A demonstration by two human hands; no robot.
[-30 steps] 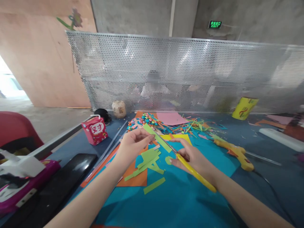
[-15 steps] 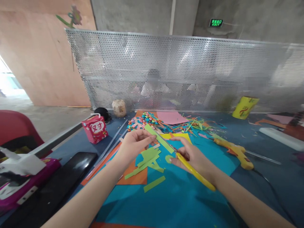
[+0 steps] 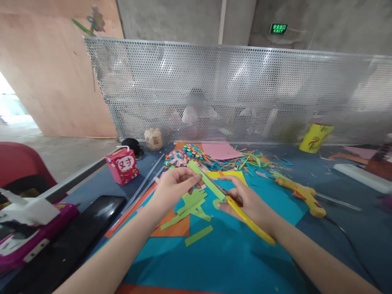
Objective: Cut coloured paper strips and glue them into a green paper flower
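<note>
My left hand pinches a light green paper strip near its upper end, holding it slantwise above the table. In my right hand is a pair of scissors with yellow handles, its metal blades lying along the strip's long edge. Below the hands, several cut green paper pieces lie overlapped on orange paper and a large blue sheet. A single green strip rests apart from them on the blue sheet. A small jagged green disc shows beside my right fingers.
A heap of coloured paper bits lies ahead, before a perforated metal screen with a person behind it. A yellow glue gun with its cable is at right. A pink drink carton, a phone and a power strip stand left.
The scissors have shifted very slightly, their handles a little left and up. Both hands keep almost the same place, still holding the strip and scissors.
</note>
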